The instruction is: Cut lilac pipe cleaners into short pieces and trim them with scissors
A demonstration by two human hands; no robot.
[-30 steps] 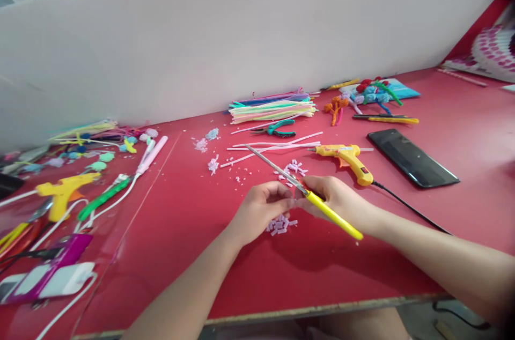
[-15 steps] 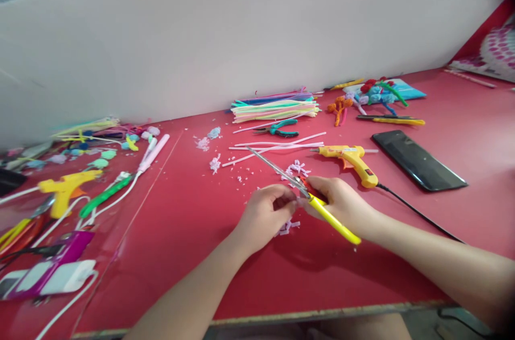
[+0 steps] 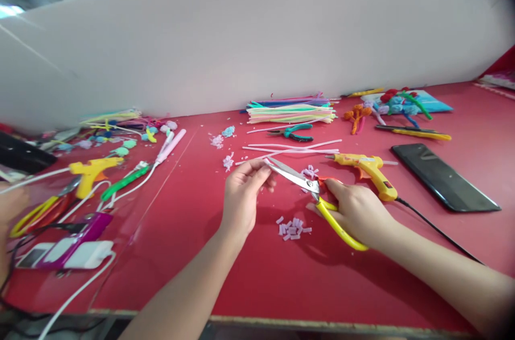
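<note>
Both hands have moved up and apart since a moment ago. Now the left hand (image 3: 242, 190) pinches a small pink pipe cleaner piece (image 3: 266, 162) at the tips of the scissors (image 3: 309, 190). The right hand (image 3: 356, 210) grips the yellow handles, blades nearly closed. Cut pink bits (image 3: 292, 228) lie just below, between both hands. The fingertips (image 3: 261, 168) touch the blades, so a snip could nick them, or the tiny piece could fly off.

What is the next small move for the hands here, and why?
Probably close the scissors. The right hand holds their yellow handles, and the left hand pinches a small pink piece right at the blade tips; whether the blades are parted is hard to tell. A pile of short pink cut pieces lies on the red table below, which suggests another snip.
</note>
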